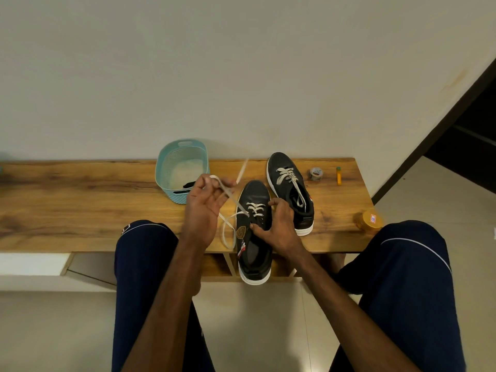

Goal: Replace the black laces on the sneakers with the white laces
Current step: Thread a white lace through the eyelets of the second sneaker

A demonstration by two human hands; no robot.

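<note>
The near sneaker (254, 248) lies at the table (80, 200) edge, its heel overhanging toward the person's knees. The right grip (279, 226) curls round its laced upper. Just left of it, the left grip (206, 208) pinches the white lace (231, 196), drawn up taut from an eyelet. Behind stands the far sneaker (291, 191), white-laced. Farther left, a teal basket (166, 162) holds a black lace (189, 184).
</note>
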